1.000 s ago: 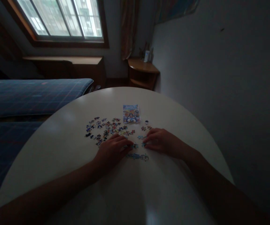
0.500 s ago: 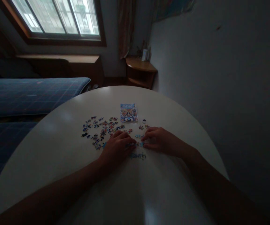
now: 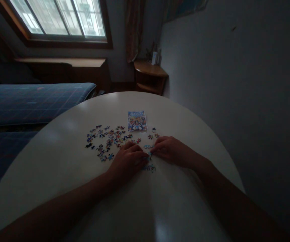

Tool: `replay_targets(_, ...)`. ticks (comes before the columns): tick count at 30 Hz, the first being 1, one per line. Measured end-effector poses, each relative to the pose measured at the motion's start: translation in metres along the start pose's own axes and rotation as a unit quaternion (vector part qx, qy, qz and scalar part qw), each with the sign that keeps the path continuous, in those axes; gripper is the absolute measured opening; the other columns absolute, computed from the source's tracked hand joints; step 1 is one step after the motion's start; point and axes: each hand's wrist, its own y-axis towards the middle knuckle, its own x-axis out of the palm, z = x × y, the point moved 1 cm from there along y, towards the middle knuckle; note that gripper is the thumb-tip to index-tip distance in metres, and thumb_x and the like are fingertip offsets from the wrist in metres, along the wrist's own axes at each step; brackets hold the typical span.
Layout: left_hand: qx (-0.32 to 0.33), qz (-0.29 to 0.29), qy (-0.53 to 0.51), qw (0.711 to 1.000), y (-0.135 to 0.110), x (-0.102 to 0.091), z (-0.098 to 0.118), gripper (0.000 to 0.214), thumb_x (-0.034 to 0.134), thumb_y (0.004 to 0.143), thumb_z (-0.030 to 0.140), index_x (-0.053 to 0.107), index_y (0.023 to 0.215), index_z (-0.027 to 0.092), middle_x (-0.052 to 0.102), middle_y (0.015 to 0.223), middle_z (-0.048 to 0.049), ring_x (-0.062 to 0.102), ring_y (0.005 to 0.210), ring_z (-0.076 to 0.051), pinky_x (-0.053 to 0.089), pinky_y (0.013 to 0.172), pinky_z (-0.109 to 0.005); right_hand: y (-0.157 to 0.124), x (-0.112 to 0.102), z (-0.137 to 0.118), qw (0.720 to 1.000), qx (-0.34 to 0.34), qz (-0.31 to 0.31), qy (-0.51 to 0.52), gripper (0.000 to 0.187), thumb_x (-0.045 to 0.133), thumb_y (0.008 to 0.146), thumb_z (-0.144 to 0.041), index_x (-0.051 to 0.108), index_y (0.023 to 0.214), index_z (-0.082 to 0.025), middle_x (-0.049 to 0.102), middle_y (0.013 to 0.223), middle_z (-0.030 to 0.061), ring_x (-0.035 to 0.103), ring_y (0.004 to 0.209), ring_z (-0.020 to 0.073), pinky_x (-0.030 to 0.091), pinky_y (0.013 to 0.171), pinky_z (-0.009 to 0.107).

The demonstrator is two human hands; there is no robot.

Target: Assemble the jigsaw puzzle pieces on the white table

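Observation:
My left hand rests low on the table with its fingers closed at a light-blue jigsaw piece. From the other side, my right hand pinches at the upper edge of this same piece; its fingertips nearly meet the left ones. A short joined strip of jigsaw pieces lies just below, partly covered by my left hand. Another pale blue piece sits above the fingertips. Loose jigsaw pieces are scattered to the left of and beyond my left hand. How the pinched pieces fit together is too small to tell.
A printed puzzle sheet or packet lies beyond the hands on the round white table. Several stray pieces lie beyond my right hand. A bed borders the table's left, a wall its right, and a corner shelf stands behind.
My right hand's fingers have drawn together into a tighter pinch close to my left fingertips. A blue piece beside my left hand now shows more fully. The view has shifted slightly.

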Motion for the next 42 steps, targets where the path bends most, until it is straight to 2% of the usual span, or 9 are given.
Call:
replay_targets(6,0.007,-0.013,-0.012,1.0,0.0021,0.0002,0.0012,0.011,0.067,0.088,0.026,0.077,0.093,0.024,0.071,0.089,-0.0038,0.056,0.092,-0.02,0.048,0.084,-0.033,0.001,0.0029,0.0016,1.0,-0.011,0.001,-0.009,0.017,0.063,0.088,-0.017,0.078,0.093,-0.024,0.07,0.089,0.003,0.064,0.075,0.0119,0.047,0.07,0.023)
replay_targets(29,0.002,-0.025,0.003,1.0,0.003,-0.0036,0.0057,0.009,0.067,0.087,0.021,0.076,0.089,0.024,0.071,0.086,-0.0029,0.055,0.089,-0.021,0.047,0.083,-0.034,-0.0001,0.0011,-0.002,1.0,-0.019,-0.007,-0.014,0.017,0.063,0.089,-0.017,0.078,0.095,-0.024,0.071,0.09,0.0025,0.064,0.076,0.0117,0.047,0.073,0.023)
replay_targets(36,0.064,-0.003,0.071,0.995,0.002,-0.004,0.0061,0.011,0.064,0.09,0.021,0.074,0.087,0.024,0.07,0.087,-0.003,0.055,0.089,-0.02,0.046,0.083,-0.034,0.0012,0.0011,-0.0015,1.0,-0.017,-0.008,-0.02,0.018,0.064,0.088,-0.015,0.078,0.095,-0.025,0.072,0.089,0.0024,0.065,0.075,0.0117,0.047,0.072,0.023)
replay_targets(42,0.141,0.009,0.165,0.976,-0.0006,-0.0049,0.0057,0.005,0.065,0.089,0.022,0.07,0.089,0.023,0.068,0.091,-0.0029,0.053,0.095,-0.023,0.044,0.084,-0.036,0.0018,0.0006,-0.0033,0.999,-0.019,-0.017,-0.031,0.018,0.063,0.088,-0.016,0.078,0.095,-0.024,0.073,0.088,0.0029,0.065,0.077,0.0129,0.046,0.074,0.024)
